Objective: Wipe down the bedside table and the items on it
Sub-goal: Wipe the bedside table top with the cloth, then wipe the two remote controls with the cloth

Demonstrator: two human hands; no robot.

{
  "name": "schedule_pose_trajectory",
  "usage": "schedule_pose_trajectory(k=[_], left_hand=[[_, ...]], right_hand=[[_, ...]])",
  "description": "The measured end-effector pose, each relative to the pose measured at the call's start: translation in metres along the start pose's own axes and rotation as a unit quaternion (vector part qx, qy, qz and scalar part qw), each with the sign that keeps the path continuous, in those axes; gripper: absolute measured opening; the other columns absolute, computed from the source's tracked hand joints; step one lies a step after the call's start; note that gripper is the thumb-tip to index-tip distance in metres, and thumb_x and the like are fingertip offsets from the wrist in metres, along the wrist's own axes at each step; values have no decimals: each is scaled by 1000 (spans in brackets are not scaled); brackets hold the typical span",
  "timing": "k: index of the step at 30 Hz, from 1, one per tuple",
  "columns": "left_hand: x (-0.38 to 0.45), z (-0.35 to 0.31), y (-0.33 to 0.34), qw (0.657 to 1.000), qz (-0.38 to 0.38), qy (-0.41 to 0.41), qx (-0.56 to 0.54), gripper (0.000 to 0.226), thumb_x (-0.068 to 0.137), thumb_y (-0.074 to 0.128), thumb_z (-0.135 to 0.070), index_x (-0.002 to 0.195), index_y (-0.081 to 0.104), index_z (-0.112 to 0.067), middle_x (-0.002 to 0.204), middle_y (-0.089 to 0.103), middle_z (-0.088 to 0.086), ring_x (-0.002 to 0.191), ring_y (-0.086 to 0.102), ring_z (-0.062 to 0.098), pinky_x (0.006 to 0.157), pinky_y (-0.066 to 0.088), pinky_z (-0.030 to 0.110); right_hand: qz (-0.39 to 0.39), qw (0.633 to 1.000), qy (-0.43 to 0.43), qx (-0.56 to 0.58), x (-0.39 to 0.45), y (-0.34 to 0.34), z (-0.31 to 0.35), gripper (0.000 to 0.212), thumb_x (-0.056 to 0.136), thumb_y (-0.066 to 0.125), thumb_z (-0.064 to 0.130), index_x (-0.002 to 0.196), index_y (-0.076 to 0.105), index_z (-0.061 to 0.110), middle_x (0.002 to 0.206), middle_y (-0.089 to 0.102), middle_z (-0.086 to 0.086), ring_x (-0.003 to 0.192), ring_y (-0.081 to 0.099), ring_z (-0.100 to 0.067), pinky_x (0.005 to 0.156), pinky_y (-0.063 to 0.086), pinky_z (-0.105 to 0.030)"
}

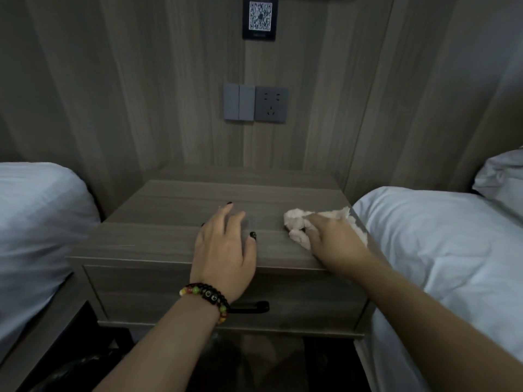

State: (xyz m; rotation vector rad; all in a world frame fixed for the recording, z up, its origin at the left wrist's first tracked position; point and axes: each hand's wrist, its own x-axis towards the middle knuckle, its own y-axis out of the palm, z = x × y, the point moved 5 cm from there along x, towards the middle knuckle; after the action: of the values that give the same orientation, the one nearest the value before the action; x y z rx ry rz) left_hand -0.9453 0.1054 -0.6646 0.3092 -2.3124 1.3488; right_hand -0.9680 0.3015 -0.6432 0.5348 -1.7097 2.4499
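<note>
1. A dark card with a QR code [260,17] hangs at the top centre of the frame; its small print is too blurred to read.
2. My right hand [334,240] presses a crumpled white cloth [300,222], fingers curled over it, at the right edge of the bedside table [158,239].
3. My left hand [225,250] rests flat and relaxed at the table's centre, holding nothing, just left of the cloth.

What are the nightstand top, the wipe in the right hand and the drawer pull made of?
Nightstand top: grey wood-grain board, probably laminate or veneer, matte; streaky grain runs along it.
Wipe: white, crumpled and soft-looking under the right hand, likely tissue or thin cloth; too blurred to settle.
Drawer pull: black, smooth bar, metal or plastic; cannot tell which.
</note>
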Motion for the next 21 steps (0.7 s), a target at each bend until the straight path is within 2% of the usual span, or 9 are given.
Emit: schedule_pose_trajectory(k=[3,6,9,11,13,14,15,17,21], left_hand=[[-19,-9,-5,999,10,-3,-41,49,97,42,-36,143,34,-23,155,19,-5,142,18,11,118,19,34],[-41,-24,-16,997,17,8,-79,51,97,42,-36,144,28,-26,154,13,-12,141,14,4,115,15,24],[-50,-41,-29,995,14,55,-80,50,97,42,-34,144,29,-24,154,13,-13,139,15,1,113,16,19],[-47,-51,-43,994,11,76,-82,53,98,42,-34,146,25,-23,154,13,-14,139,17,0,114,17,19],[-42,-59,-59,992,13,91,-89,62,98,42,-34,150,12,-23,155,14,-13,140,16,0,114,15,18],[-38,-62,-69,990,14,100,-96,68,97,43,-34,151,2,-25,156,14,-13,140,17,0,112,14,17],[-34,-65,-79,989,16,109,-102,74,97,44,-34,150,-7,-28,156,14,-15,140,18,-1,109,15,16],[-24,-70,-97,988,32,122,-94,83,96,46,-33,147,-20,-33,156,12,-17,139,21,-1,106,18,16],[3,-75,-134,987,43,151,-25,87,96,46,-34,146,-25,-30,160,7,-8,143,15,3,113,15,20]], right_hand=[[0,1000,-11,11,-27,0,4,21,99,43,23,109,60,16,102,64,-3,90,56,-16,73,34,-23],[12,999,-20,22,-29,-1,1,20,97,44,22,103,60,12,100,67,-9,91,60,-24,75,43,-31],[74,997,-14,23,-23,1,3,19,99,40,20,101,55,9,103,66,-14,92,60,-27,73,41,-29],[132,991,-14,31,-23,-2,6,22,99,40,18,113,53,8,117,62,-16,103,57,-27,78,37,-25],[161,984,-26,73,-26,-12,11,44,99,44,23,140,37,10,144,45,-10,130,44,-24,101,34,-24],[160,982,-33,99,-29,-20,15,58,98,46,27,150,21,15,156,27,-5,142,29,-20,113,24,-25],[152,980,-42,119,-32,-29,18,68,99,46,30,154,8,21,160,12,0,146,17,-16,116,15,-24],[131,982,-55,126,-40,-44,21,74,98,47,35,153,-3,29,160,-3,5,148,7,-12,116,7,-22],[116,987,-71,80,-41,-81,18,77,97,48,39,151,-7,31,160,-11,4,148,3,-12,118,7,-24]])
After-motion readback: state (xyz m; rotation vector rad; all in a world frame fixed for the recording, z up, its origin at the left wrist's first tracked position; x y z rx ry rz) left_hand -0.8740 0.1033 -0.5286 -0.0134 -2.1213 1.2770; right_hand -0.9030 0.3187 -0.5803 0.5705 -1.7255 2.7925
